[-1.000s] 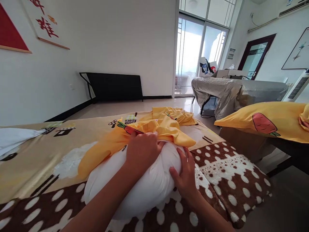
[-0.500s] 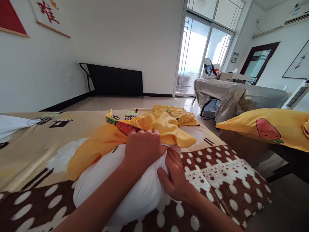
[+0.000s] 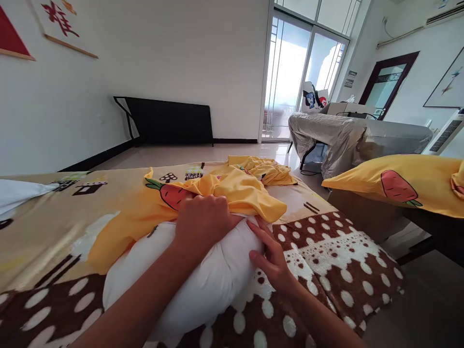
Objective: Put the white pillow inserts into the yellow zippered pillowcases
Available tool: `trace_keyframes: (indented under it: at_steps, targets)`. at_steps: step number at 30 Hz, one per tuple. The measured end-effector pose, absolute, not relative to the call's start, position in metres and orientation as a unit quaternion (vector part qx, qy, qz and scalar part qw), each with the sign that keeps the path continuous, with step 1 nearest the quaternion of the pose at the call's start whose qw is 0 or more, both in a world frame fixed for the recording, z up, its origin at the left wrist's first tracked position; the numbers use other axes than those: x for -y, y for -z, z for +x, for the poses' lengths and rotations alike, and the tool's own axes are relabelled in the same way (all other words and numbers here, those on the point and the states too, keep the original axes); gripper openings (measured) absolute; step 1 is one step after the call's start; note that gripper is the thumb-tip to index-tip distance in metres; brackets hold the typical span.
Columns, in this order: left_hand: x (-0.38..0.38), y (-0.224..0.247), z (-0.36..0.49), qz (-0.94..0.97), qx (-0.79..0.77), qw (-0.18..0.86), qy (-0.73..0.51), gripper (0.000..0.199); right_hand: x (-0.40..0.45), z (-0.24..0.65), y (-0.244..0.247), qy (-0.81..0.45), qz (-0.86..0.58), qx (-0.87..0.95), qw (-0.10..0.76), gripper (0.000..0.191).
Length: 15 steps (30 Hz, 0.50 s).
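A white pillow (image 3: 192,285) lies across the bed in front of me, its far end partly inside a yellow pillowcase (image 3: 130,224) printed with a carrot. My left hand (image 3: 205,217) is a fist closed on the pillowcase's gathered cloth, over the pillow's upper edge. Against the pillow's right end rests my right hand (image 3: 270,253), its thumb and fingers apart and its fingertips near the pillowcase's opening. How far the pillow goes into the case is hidden under the cloth.
Another crumpled yellow cloth (image 3: 264,166) lies at the bed's far edge. A filled yellow pillow (image 3: 427,186) sits to the right, beyond the brown dotted blanket (image 3: 342,275). White fabric (image 3: 21,195) is at the left. A plastic-covered table (image 3: 326,128) stands behind.
My right hand has loosened from the pillow's end, its thumb moving away from the fabric. My left hand, still gripping the pillowcase, appears slightly further left, with the view shifting too.
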<state>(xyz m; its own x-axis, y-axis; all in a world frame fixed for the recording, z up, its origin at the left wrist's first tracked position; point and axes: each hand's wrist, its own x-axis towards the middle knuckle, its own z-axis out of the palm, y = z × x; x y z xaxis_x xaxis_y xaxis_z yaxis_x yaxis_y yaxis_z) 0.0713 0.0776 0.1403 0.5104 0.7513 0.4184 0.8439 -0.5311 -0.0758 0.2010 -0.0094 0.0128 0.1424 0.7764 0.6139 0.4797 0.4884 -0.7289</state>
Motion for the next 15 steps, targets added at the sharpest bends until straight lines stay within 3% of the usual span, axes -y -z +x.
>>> trace_keyframes:
  at_steps: [3,6,10,15]
  targets:
    - [-0.076,-0.141,0.074,-0.858,0.456,0.182,0.149,0.045,0.013,0.206,0.008,-0.088,-0.560,0.514,0.644,0.057]
    - [-0.073,-0.141,0.073,-0.861,0.445,0.193,0.154,0.046,0.009,0.206,0.023,-0.100,-0.593,0.472,0.644,0.069]
    - [-0.071,-0.140,0.073,-0.863,0.431,0.200,0.171,0.050,0.001,0.196,0.025,-0.055,-0.589,0.540,0.598,0.052]
    - [-0.074,-0.137,0.073,-0.866,0.399,0.223,0.202,0.037,0.001,0.188,0.002,0.010,-0.569,0.626,0.533,0.044]
